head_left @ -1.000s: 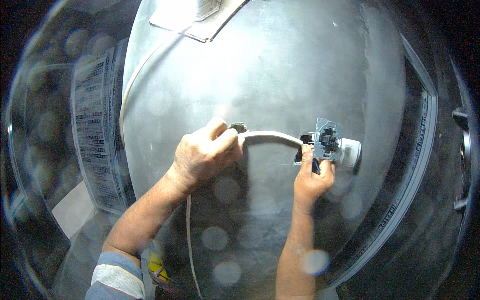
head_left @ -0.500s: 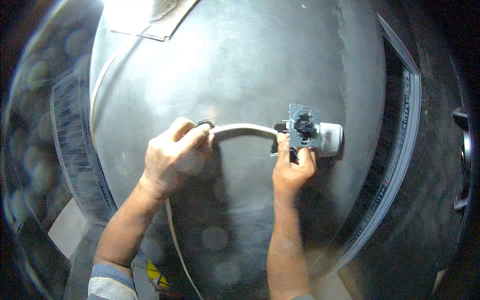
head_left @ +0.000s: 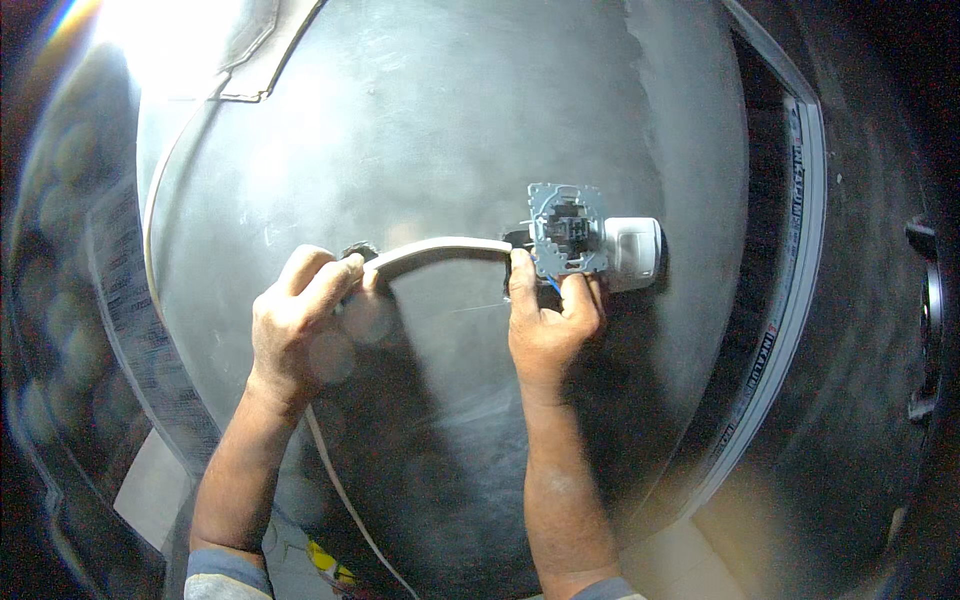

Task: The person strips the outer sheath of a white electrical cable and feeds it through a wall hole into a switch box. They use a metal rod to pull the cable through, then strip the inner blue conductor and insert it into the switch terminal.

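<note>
A thick white cable [head_left: 440,247] arches along the dark grey wall between my two hands. Its left end is pinched in my left hand [head_left: 290,325], just by a dark hole [head_left: 360,249]. My right hand [head_left: 553,325] is closed at the lower edge of a switch or socket insert [head_left: 567,232] with a square metal mounting frame and black centre. The right thumb presses by the cable's right end, beside a dark wall opening [head_left: 516,238]. A thin blue wire [head_left: 553,286] shows below the frame. Whatever sits behind the insert is hidden.
Right beside the insert, a white fitting [head_left: 633,252] is mounted on the wall. A thin white cord [head_left: 340,475] hangs below my left hand; another white cable [head_left: 152,215] curves at the left. Bright light glares at the upper left. Taped frame edges [head_left: 780,350] run down the right.
The whole view has shifted, so the hands and insert appear farther left and slightly tilted. Both hands keep the same holds on the cable and insert.
</note>
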`<state>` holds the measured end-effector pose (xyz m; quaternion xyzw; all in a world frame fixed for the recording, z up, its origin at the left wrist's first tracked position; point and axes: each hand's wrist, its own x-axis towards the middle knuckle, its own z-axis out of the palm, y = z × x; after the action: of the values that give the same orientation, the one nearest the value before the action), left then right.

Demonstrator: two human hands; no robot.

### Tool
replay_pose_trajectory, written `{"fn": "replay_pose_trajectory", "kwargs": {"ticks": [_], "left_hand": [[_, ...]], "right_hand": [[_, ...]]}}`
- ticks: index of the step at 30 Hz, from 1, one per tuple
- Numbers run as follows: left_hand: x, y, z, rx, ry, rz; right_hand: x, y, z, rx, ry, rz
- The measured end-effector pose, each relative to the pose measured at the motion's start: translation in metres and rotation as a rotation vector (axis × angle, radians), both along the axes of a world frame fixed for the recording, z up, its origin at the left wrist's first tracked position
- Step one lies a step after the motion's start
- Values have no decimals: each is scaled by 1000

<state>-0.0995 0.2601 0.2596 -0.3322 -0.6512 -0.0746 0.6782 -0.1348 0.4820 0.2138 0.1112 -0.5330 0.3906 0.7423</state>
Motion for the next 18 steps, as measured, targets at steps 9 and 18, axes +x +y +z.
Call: {"fn": "replay_pose_trajectory", "kwargs": {"ticks": [9,18], "left_hand": [[13,-5,11,-51,57,85],[18,-2,7,2,26,115]], "right_hand": [[4,-7,7,45,51,53],[8,-6,4,49,21,-41]]}}
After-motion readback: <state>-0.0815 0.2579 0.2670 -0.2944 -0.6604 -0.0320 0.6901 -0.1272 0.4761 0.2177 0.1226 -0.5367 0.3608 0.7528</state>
